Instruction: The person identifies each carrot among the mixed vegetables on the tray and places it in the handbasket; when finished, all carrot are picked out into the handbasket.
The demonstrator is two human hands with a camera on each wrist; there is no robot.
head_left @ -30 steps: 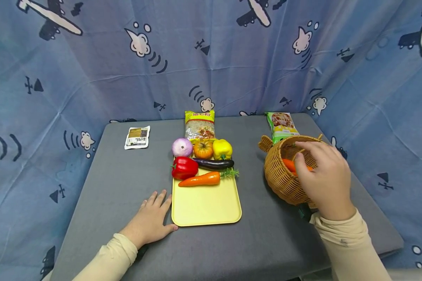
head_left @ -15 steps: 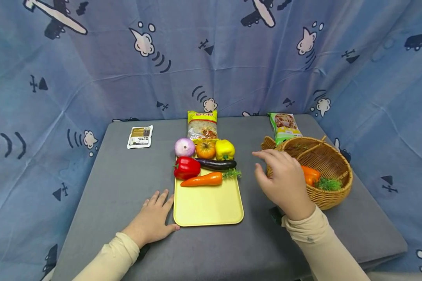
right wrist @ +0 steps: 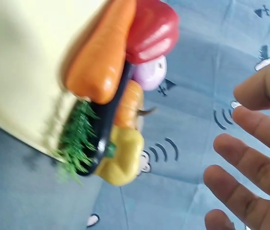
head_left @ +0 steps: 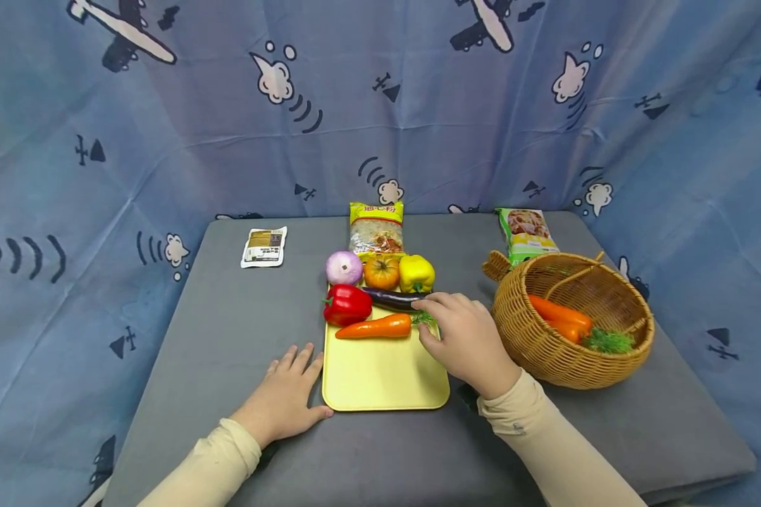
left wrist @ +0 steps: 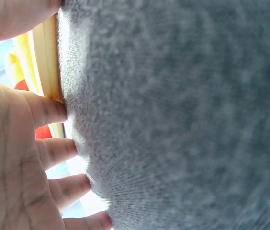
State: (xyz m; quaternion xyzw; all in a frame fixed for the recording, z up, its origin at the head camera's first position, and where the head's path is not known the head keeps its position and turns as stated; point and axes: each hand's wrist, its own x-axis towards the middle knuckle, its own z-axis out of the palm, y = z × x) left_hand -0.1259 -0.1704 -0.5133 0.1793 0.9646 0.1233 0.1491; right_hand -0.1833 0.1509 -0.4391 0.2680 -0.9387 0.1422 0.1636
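Note:
My left hand [head_left: 283, 394] rests on the grey table with its fingers spread, thumb and index finger at the left edge of a yellow tray [head_left: 383, 380]. My right hand [head_left: 466, 341] is over the tray's right side, holding nothing; its loosely bent fingers are close to the green top of a carrot [head_left: 377, 327]. In the right wrist view, those fingers [right wrist: 235, 191] appear apart from the vegetables. Behind the carrot lie a dark eggplant [head_left: 390, 298] and a red bell pepper [head_left: 347, 305]. A purple onion [head_left: 344, 267], an orange pumpkin-like vegetable [head_left: 382, 272] and a yellow pepper [head_left: 416, 273] form the back row.
On the right stands a wicker basket [head_left: 571, 366] with orange carrots [head_left: 561, 313] inside. A green food packet [head_left: 528, 232] lies behind it. Beyond the tray is a yellow-topped packet [head_left: 377, 229], and a small white pouch [head_left: 264, 247] lies at the back left.
My right hand has moved left from over the basket to the tray's right side, uncovering the carrots in the basket. The left hand stays by the tray. The head view has shifted slightly.

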